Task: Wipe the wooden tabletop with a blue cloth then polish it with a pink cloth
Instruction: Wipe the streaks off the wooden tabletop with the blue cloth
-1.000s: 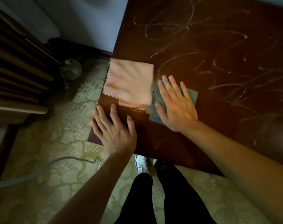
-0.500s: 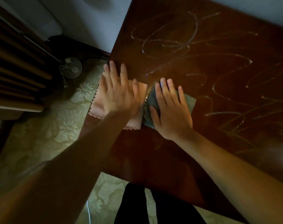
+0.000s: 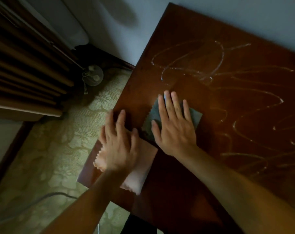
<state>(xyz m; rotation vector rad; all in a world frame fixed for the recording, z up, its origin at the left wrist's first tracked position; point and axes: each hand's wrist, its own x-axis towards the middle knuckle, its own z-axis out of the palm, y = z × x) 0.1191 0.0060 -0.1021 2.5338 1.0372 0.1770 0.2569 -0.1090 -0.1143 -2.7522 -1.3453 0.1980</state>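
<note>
A dark wooden tabletop carries pale squiggly smear lines across its far and right parts. My right hand lies flat, fingers spread, on a grey-blue cloth near the table's left edge. My left hand presses flat on a pink cloth at the table's near left corner; its fingers reach past the cloth onto bare wood. The two cloths lie side by side, nearly touching.
The table's left edge drops to a patterned pale carpet. A cable runs over the carpet. A small round fan and dark slatted furniture stand at the left. A pale wall lies behind the table.
My left hand went from the bare table corner onto the pink cloth and has dragged it toward me to the near corner. My right hand has stayed flat on the blue cloth.
</note>
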